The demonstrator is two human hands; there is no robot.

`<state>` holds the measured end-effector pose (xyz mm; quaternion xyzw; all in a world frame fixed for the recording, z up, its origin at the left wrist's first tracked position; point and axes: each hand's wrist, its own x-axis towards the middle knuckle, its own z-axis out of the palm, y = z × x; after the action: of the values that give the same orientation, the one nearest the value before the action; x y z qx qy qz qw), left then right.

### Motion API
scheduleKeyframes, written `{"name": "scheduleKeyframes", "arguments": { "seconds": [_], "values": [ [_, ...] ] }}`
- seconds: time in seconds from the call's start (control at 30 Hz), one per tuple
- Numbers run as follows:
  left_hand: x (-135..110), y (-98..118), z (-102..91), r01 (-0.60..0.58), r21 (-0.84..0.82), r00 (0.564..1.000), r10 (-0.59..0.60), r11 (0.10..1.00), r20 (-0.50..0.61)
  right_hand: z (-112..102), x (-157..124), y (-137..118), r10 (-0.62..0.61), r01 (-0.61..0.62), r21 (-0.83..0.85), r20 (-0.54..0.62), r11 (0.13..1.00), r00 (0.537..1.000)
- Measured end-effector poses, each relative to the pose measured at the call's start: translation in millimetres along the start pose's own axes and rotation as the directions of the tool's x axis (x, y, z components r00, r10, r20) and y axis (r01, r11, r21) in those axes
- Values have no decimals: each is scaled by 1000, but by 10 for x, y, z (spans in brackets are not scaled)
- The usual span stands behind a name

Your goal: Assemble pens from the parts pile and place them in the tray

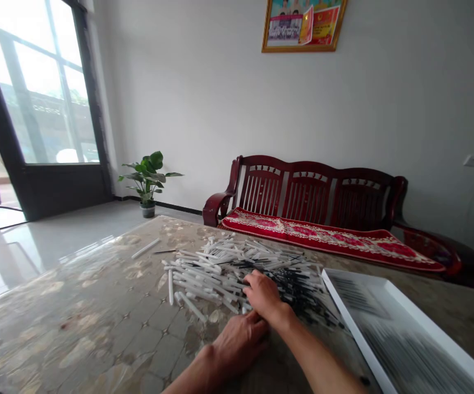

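Observation:
A heap of slim white tubes (204, 279), which look like pen barrels, lies loose on the table. Thin black pieces (296, 284) are mixed in, thickest on the heap's right side. At the front edge of the heap, my right hand (261, 295) reaches in with its fingers curled; whatever they hold is hidden. Just below it my left hand (239, 339) is closed, its fingertips largely covered by my right hand and wrist. The two hands overlap and appear to touch.
On the right stands a shallow white box (364, 339) with many thin dark rods inside. One white tube (145, 248) and a dark thin stick (164, 251) lie apart on the patterned table (89, 312). Behind are a wooden bench (306, 191) and a potted plant (149, 178).

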<state>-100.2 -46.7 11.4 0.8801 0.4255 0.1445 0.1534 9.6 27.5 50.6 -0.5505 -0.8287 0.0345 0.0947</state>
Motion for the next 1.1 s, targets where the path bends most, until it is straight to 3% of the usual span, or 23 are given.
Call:
{"name": "scheduleKeyframes", "arguments": {
  "seconds": [0.17,0.33,0.43,0.5,0.57,0.63,0.73,0.8,0.87,0.97,1.1],
  "values": [
    [14,-97,51,24,8,997,-23,1000,-79,45,111,-72,17,-17,-27,1,999,1000],
    [39,-108,-13,68,-34,992,-72,997,-102,-67,55,87,38,-38,-14,-36,999,999],
    [92,-124,-38,126,-142,984,-142,982,-111,-112,-90,309,87,-63,161,-149,985,985],
    [170,-118,-25,192,-292,954,-248,937,-170,-85,-236,470,135,-73,293,-199,953,971],
    [290,-80,10,219,-502,898,-375,837,-233,-17,-400,602,143,-70,309,-221,948,965],
    [433,-4,63,193,-731,841,-494,654,-219,63,-551,688,109,-43,268,-236,962,966],
    [620,146,168,139,-970,749,-662,198,-28,136,-706,763,42,21,256,-237,967,971],
    [683,229,239,65,-998,699,-713,-7,51,117,-758,830,55,9,271,-225,962,973],
    [695,275,290,-9,-995,675,-735,-95,64,45,-792,940,142,-84,252,-222,964,965],
    [666,280,311,-84,-984,670,-740,-155,59,-108,-860,1162,307,-289,107,-232,951,923],
    [643,239,263,-73,-975,680,-725,-212,107,-233,-993,1379,430,-448,-156,-140,880,892]
  ]
}}
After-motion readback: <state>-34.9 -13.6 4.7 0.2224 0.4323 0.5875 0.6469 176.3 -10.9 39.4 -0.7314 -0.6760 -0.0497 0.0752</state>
